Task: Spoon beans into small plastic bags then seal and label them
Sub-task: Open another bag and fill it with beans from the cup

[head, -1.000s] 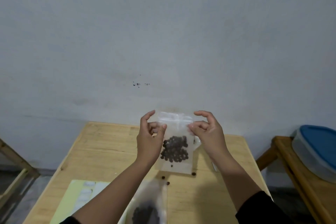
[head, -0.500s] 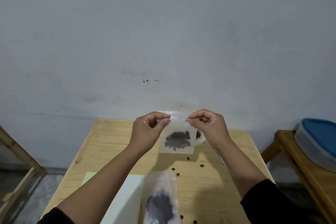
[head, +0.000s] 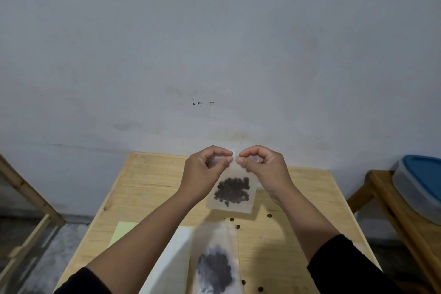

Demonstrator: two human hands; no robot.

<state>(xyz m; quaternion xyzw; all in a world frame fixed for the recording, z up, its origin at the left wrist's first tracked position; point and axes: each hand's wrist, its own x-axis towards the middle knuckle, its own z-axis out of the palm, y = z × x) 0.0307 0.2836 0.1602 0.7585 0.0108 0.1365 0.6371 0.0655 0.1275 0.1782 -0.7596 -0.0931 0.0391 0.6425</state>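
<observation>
A small clear plastic bag (head: 232,205) with dark beans in its lower half hangs above the wooden table (head: 148,184). My left hand (head: 202,172) and my right hand (head: 265,169) both pinch its top edge, fingertips almost touching at the middle of the strip. A second bag of beans (head: 216,267) lies flat on the table near me, partly on a white label sheet (head: 171,262). Whether the top strip is pressed closed is hidden by my fingers.
Several loose beans (head: 269,215) lie scattered on the table right of centre. A yellow sheet (head: 121,231) sticks out under the white one. A blue-lidded container (head: 422,186) rests on a wooden stand at the right. A wooden frame (head: 28,222) stands at the left.
My hands have come together along the bag's top edge, from its two corners to its middle. The view has tilted down, showing more of the table and the near bag.
</observation>
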